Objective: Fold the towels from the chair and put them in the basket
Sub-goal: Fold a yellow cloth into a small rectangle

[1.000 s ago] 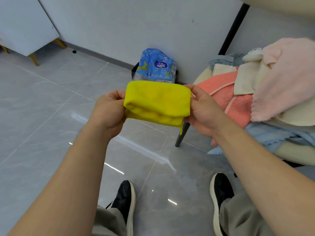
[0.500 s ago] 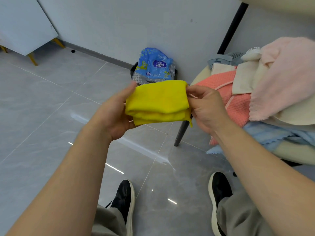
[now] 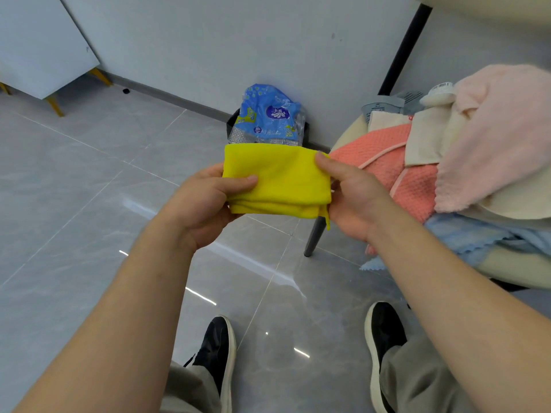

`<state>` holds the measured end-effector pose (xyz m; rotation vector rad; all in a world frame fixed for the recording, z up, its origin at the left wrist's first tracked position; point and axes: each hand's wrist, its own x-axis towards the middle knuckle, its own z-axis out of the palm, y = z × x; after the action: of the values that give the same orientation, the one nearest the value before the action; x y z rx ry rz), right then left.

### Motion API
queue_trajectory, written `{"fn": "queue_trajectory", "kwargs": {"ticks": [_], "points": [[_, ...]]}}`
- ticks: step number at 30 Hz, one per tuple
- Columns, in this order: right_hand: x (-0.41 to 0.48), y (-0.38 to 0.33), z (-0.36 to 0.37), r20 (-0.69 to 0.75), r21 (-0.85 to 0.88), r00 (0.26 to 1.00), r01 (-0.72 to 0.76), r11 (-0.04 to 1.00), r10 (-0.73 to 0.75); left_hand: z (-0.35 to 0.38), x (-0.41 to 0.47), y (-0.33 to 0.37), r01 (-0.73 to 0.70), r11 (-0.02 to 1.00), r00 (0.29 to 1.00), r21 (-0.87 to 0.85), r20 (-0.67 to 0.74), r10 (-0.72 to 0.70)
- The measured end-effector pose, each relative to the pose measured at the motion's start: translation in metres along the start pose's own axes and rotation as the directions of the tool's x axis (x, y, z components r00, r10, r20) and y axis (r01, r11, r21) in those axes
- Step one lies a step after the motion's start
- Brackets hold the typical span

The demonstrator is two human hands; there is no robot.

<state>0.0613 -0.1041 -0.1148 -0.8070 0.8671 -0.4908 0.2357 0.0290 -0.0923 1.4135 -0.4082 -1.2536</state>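
Note:
A folded yellow towel (image 3: pixel 280 180) is held in the air in front of me. My left hand (image 3: pixel 205 204) grips its left edge with the thumb on top. My right hand (image 3: pixel 351 198) pinches its right edge. On the cream chair (image 3: pixel 518 263) at the right lie a coral towel (image 3: pixel 396 171), a pale pink towel (image 3: pixel 501 132), cream cloths (image 3: pixel 426 135) and a light blue towel (image 3: pixel 477 236). A grey perforated basket (image 3: pixel 384 105) shows partly behind the chair pile.
A dark bin (image 3: pixel 307 129) with a blue plastic package (image 3: pixel 268 114) stands against the wall behind the yellow towel. A black pole (image 3: pixel 405 46) rises at the right. A white cabinet (image 3: pixel 38 46) on gold legs is far left. My shoes stand on grey floor tiles.
The yellow towel has been turned flatter and spread slightly wider. My left thumb now lies on top of its left edge, and my right hand has shifted along the right edge.

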Motion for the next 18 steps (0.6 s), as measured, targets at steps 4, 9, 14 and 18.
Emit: {"fn": "queue_trajectory", "kwargs": {"ticks": [4,9,14,18], "points": [[0.001,0.006,-0.004,0.031,-0.175,0.999,0.036,0.984,-0.031,0.006,-0.001,0.003,0.053,0.995,0.994,-0.088,-0.094,-0.061],[-0.006,0.002,0.001,0.012,-0.135,1.000,-0.001,0.991,0.003,0.001,0.004,0.000,0.014,0.999,0.992,0.032,-0.124,-0.010],[-0.009,0.000,0.005,-0.015,-0.137,0.999,-0.049,0.989,0.048,0.001,0.003,-0.003,0.011,0.994,0.996,0.107,-0.091,-0.001],[-0.009,0.000,0.005,-0.017,-0.226,0.999,-0.035,0.973,0.033,0.001,0.003,-0.004,0.008,0.995,0.999,0.102,-0.053,-0.003]]}}
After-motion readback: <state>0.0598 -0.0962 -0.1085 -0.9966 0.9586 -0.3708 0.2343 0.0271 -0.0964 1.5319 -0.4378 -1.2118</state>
